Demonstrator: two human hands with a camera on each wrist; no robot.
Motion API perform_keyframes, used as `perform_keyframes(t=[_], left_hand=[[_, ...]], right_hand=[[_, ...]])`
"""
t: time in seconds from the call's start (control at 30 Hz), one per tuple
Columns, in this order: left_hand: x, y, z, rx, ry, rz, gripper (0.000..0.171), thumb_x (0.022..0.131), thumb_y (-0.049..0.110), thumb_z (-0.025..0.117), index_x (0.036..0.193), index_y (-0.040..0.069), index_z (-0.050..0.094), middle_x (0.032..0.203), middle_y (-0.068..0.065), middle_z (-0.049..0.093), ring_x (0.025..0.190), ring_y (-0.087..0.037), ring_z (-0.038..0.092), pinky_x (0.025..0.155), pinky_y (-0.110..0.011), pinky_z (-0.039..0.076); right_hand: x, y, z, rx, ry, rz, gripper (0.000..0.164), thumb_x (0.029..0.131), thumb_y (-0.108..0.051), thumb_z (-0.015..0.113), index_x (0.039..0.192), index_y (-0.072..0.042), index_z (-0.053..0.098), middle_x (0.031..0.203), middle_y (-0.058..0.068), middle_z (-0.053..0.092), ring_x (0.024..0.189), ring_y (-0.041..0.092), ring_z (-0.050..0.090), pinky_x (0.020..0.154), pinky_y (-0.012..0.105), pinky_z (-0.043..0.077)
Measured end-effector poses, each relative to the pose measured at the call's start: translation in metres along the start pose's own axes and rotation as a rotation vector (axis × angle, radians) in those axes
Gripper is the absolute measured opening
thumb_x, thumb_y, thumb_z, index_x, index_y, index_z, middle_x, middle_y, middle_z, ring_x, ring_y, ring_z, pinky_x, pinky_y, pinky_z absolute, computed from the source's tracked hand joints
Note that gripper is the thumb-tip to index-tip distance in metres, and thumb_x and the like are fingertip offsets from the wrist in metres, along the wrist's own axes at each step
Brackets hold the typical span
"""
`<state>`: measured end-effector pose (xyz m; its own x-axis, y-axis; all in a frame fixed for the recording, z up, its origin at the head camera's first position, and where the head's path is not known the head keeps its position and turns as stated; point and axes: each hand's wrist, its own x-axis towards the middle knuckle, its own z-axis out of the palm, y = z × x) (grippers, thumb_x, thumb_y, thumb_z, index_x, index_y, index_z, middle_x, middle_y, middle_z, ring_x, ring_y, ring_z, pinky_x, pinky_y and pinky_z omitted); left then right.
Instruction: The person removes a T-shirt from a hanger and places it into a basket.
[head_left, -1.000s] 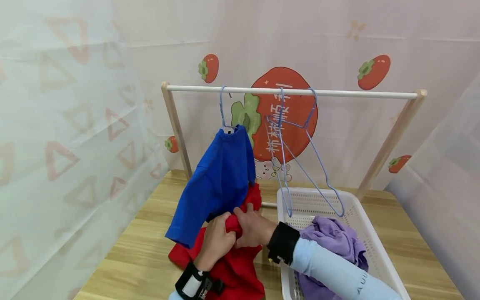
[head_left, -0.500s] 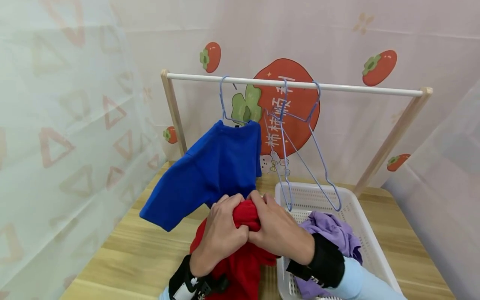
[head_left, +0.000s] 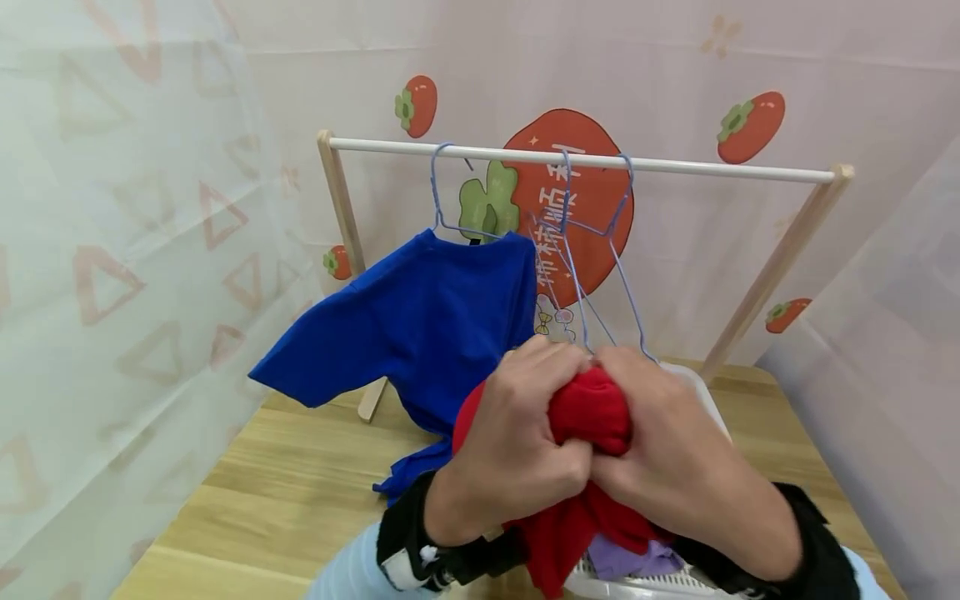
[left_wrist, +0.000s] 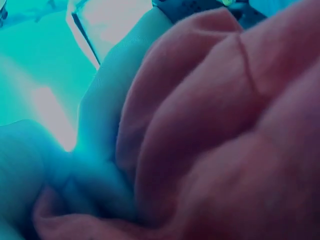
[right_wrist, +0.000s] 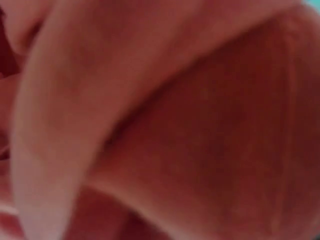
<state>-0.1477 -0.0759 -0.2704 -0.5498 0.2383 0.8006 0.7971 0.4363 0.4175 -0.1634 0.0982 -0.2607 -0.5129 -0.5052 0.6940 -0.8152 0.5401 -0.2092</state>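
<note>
A bunched red garment (head_left: 592, 408) is held up between both hands in the head view. My left hand (head_left: 517, 433) grips its left side and my right hand (head_left: 667, 442) its right side, thumbs meeting in front of a rounded bulge of cloth. Its loose lower part hangs below the hands. Red folds of the garment (left_wrist: 215, 120) fill much of the left wrist view, and blurred cloth fills the right wrist view. Behind the hands to the left, a blue shirt (head_left: 450, 308) hangs from a light-blue wire hanger (head_left: 435, 187), one sleeve spread out left.
A white rail (head_left: 495, 154) on wooden legs spans the back, carrying two bare wire hangers (head_left: 626, 217) right of the shirt. The white basket (head_left: 697, 387), partly hidden behind my hands, has purple cloth (head_left: 630, 558) in it. Wooden table (head_left: 247, 492) lies underneath.
Both hands have lifted the red garment up and to the right, from the table to over the basket. The blue shirt's sleeve, earlier hanging down, has spread out to the left.
</note>
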Motion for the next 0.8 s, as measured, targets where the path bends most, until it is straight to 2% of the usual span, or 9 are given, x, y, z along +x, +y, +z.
perform_keyframes(t=[0.13,0.27,0.4,0.53,0.6,0.67,0.73,0.8], left_hand=[[0.015,0.010,0.020,-0.024,-0.024,0.066,0.029,0.071,0.000,0.070,0.097,0.012,0.066,0.088,0.006,0.066,0.083,-0.005,0.051,0.074,-0.012,0.039],[0.027,0.009,0.048,-0.023,-0.010,0.126,0.026,0.072,0.001,0.070,0.094,0.014,0.064,0.085,0.009,0.060,0.082,-0.002,0.048,0.073,-0.009,0.036],[0.032,-0.007,0.084,-0.054,-0.007,0.157,0.023,0.072,-0.001,0.068,0.090,0.013,0.063,0.082,0.008,0.060,0.081,-0.002,0.047,0.071,-0.009,0.035],[0.025,-0.030,0.118,-0.098,-0.058,0.149,0.022,0.075,-0.001,0.069,0.093,0.009,0.063,0.084,0.002,0.065,0.084,-0.007,0.051,0.074,-0.008,0.036],[0.019,-0.042,0.132,-0.069,-0.119,0.125,0.021,0.078,0.000,0.070,0.096,0.009,0.063,0.089,0.001,0.067,0.087,-0.009,0.054,0.078,-0.009,0.037],[0.011,-0.054,0.142,0.017,-0.207,0.090,0.025,0.081,0.004,0.072,0.104,0.011,0.063,0.097,0.002,0.068,0.092,-0.010,0.055,0.082,-0.012,0.039],[0.002,-0.066,0.148,0.161,-0.338,0.061,0.033,0.086,0.010,0.072,0.117,0.014,0.062,0.111,0.005,0.068,0.103,-0.009,0.056,0.091,-0.016,0.042],[-0.007,-0.077,0.149,0.266,-0.503,0.051,0.050,0.091,0.017,0.073,0.138,0.016,0.057,0.134,0.006,0.064,0.123,-0.009,0.055,0.108,-0.023,0.043]], right_hand=[[-0.012,0.007,-0.026,-0.069,0.066,0.031,0.043,0.060,-0.004,0.086,0.089,-0.018,0.058,0.081,-0.017,0.053,0.069,-0.001,0.047,0.060,0.017,0.039],[-0.025,0.019,-0.040,-0.125,0.120,0.078,0.036,0.061,0.001,0.078,0.085,-0.015,0.057,0.080,-0.017,0.051,0.070,-0.003,0.044,0.059,0.016,0.037],[-0.039,0.039,-0.040,-0.195,0.135,0.140,0.036,0.060,0.004,0.079,0.084,-0.011,0.057,0.077,-0.010,0.052,0.067,-0.002,0.041,0.055,0.016,0.035],[-0.057,0.063,-0.030,-0.289,0.090,0.225,0.039,0.059,0.002,0.085,0.086,-0.010,0.059,0.076,-0.002,0.056,0.065,0.005,0.044,0.052,0.023,0.038],[-0.067,0.075,-0.021,-0.320,0.046,0.284,0.039,0.062,0.000,0.086,0.088,-0.009,0.059,0.078,0.002,0.058,0.065,0.010,0.047,0.053,0.029,0.039],[-0.078,0.087,-0.010,-0.344,-0.034,0.343,0.041,0.067,-0.005,0.088,0.094,-0.007,0.058,0.083,0.007,0.060,0.068,0.015,0.051,0.055,0.033,0.043],[-0.089,0.100,-0.001,-0.312,-0.168,0.395,0.050,0.073,-0.014,0.091,0.108,-0.002,0.058,0.092,0.013,0.062,0.073,0.020,0.056,0.058,0.037,0.048],[-0.099,0.113,0.001,-0.226,-0.366,0.476,0.076,0.078,-0.029,0.093,0.133,0.001,0.051,0.111,0.023,0.061,0.090,0.029,0.062,0.067,0.043,0.056]])
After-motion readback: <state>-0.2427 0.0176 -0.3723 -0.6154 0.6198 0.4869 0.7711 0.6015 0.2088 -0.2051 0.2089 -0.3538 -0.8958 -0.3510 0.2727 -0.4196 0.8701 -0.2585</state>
